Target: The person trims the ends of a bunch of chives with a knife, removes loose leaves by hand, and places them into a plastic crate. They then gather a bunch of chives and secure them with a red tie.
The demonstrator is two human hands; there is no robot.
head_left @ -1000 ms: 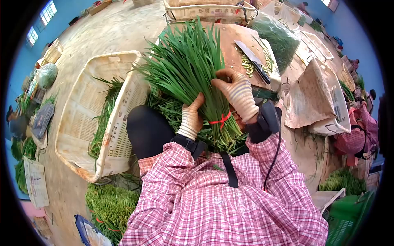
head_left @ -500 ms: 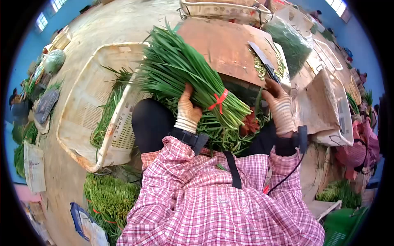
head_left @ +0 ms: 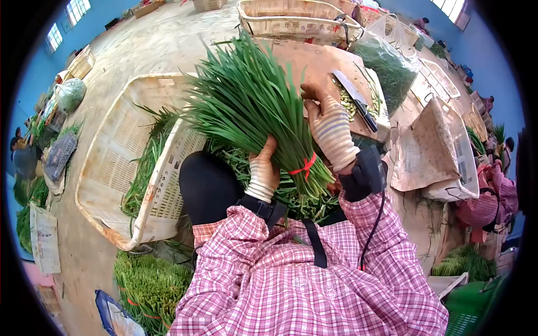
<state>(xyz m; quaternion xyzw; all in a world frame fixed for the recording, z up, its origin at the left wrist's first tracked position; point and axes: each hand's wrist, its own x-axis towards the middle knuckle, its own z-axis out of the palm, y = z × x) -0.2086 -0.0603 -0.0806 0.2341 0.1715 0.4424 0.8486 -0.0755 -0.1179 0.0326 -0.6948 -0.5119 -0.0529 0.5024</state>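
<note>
A thick bundle of green chives point(head_left: 252, 106), tied near its cut ends with a red band point(head_left: 303, 165), leans over my lap with its leaf tips up and to the left. My left hand point(head_left: 264, 165) grips it from below, fingers behind the stalks. My right hand point(head_left: 328, 120), in a striped knit wrist cover, is at the bundle's right side, fingers bent and thumb apart from the forefinger. Beyond it a knife point(head_left: 356, 98) lies on the board point(head_left: 314, 61), among chopped pale stem bits. Loose chive leaves point(head_left: 230, 157) lie across my lap under the bundle.
A white plastic crate point(head_left: 112, 162) with some chives stands at my left; another crate point(head_left: 297, 25) is beyond the board. To the right are a plastic bag of greens point(head_left: 386, 70) and a crate with a brown sheet point(head_left: 423, 154). Banded chives point(head_left: 148, 280) lie at lower left.
My right hand has moved left from beside the knife handle to the chive bundle. The bundle, still in my left hand, has turned more upright. The knife stays on the board.
</note>
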